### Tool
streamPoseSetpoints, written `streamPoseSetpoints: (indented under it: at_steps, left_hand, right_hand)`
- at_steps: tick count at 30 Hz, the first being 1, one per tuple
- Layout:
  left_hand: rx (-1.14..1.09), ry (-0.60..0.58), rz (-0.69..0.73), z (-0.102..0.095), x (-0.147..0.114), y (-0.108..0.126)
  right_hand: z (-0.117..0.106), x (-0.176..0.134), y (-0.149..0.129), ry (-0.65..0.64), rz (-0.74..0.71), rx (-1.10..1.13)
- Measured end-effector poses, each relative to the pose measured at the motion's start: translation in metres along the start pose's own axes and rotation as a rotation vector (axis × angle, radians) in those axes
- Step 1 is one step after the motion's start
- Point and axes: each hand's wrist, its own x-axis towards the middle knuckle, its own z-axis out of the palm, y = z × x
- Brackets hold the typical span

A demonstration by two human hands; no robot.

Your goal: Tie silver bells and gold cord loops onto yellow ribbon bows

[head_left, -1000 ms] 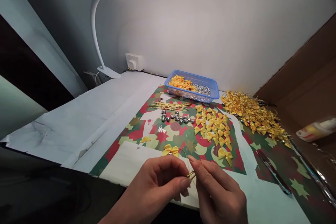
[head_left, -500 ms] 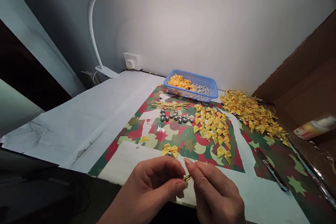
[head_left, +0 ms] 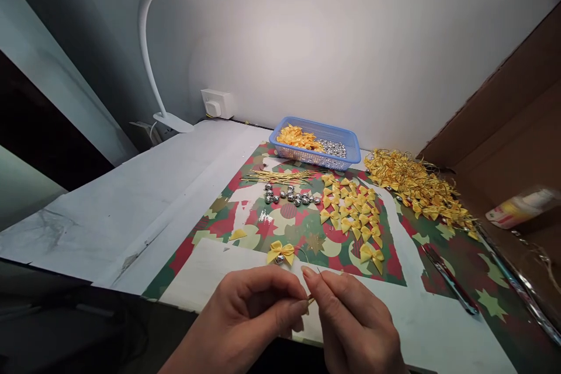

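My left hand [head_left: 256, 315] and my right hand [head_left: 357, 318] meet at the table's front edge, both closed in a pinch on a thin gold cord [head_left: 311, 299]. Little of the cord shows between the fingertips. A loop of it curves up beyond my right fingers toward a yellow ribbon bow [head_left: 281, 250] with a silver jingle bell [head_left: 279, 259] at its middle. This bow is just past my left fingers; whether the cord is fastened to it I cannot tell. Farther back are loose silver bells [head_left: 298, 197], a bundle of gold cords [head_left: 284, 177] and many yellow bows [head_left: 352, 205].
A blue basket [head_left: 315, 159] of bows and bells stands by the wall. A heap of corded bows [head_left: 416, 181] lies to its right. Tweezers [head_left: 450, 279] and a bottle [head_left: 519, 208] are at right. A white lamp [head_left: 146, 58] rises at back left.
The view has shifted slightly. My fingertips have drawn closer together, and less of the gold cord shows between them.
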Motion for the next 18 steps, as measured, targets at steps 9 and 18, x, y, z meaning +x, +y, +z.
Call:
streamPoseSetpoints:
  at_steps: [9,18]
  left_hand:
    - [-0.029,-0.081,-0.067,-0.011,-0.002,-0.002]
    - [-0.085,-0.090,-0.075,-0.013,-0.001,-0.009]
  right_hand:
    - [-0.022,-0.001,0.000,-0.164,0.362,0.467]
    - [-0.006,0.004,-0.015,-0.070,0.392,0.447]
